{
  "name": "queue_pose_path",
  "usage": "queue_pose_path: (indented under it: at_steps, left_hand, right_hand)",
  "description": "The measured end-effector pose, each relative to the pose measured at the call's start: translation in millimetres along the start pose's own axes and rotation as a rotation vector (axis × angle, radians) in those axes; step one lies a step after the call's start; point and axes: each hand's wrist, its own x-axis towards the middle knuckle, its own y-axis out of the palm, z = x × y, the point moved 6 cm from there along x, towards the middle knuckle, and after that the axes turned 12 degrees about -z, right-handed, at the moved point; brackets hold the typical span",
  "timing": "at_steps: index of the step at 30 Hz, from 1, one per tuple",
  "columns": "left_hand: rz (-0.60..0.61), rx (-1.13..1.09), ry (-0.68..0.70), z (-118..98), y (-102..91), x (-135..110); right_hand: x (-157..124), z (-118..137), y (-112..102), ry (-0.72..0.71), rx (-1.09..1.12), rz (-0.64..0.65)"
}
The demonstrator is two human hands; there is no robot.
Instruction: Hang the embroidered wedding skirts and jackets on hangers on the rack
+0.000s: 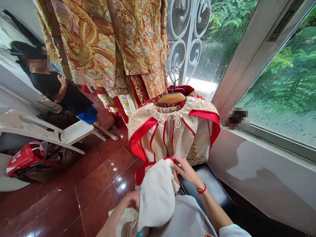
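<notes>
A cream garment with red trim [172, 131] hangs on a wooden hanger [171, 97] in front of me. Its lower part, cream cloth [158, 194], is bunched over my lap. My right hand [184, 169], with a red string at the wrist, pinches the red-edged hem of that cloth. Lower left, my left hand [130, 200] grips the same bunched cloth from the side, its fingers partly hidden by folds.
Gold and red embroidered robes [103, 42] hang above. A black bench [209, 187] lies under the garment beside a window wall. Another person in black crouches at left near a white chair [49, 130] and a red bag [27, 158]. The floor is dark red tile.
</notes>
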Motion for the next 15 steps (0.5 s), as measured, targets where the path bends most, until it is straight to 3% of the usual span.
queue_pose_path:
  at_steps: [3, 5, 7, 9, 12, 15]
  left_hand:
    - [0.061, -0.053, 0.051, -8.0, 32.8, 34.1]
    - [0.123, -0.013, -0.011, -4.9, 56.1, 54.2]
    - [0.117, 0.024, -0.079, -2.0, 66.6, 65.5]
    - [0.096, 0.021, -0.098, -2.1, 65.9, 67.5]
    - [0.193, -0.061, -0.153, 4.2, 57.3, 60.1]
    - [0.227, -0.128, -0.249, 20.6, 34.0, 57.2]
  right_hand:
    - [0.3, 45.7, 9.0, -0.248, -0.035, -0.087]
    - [-1.5, 71.6, 21.4, -0.453, -0.077, -0.066]
    - [-1.0, 84.9, 28.9, -0.592, -0.128, -0.077]
    - [2.7, 86.9, 30.2, -0.642, -0.152, -0.138]
    - [9.7, 81.9, 34.2, -0.644, -0.144, -0.172]
    - [21.7, 79.1, 38.7, -0.640, -0.149, -0.057]
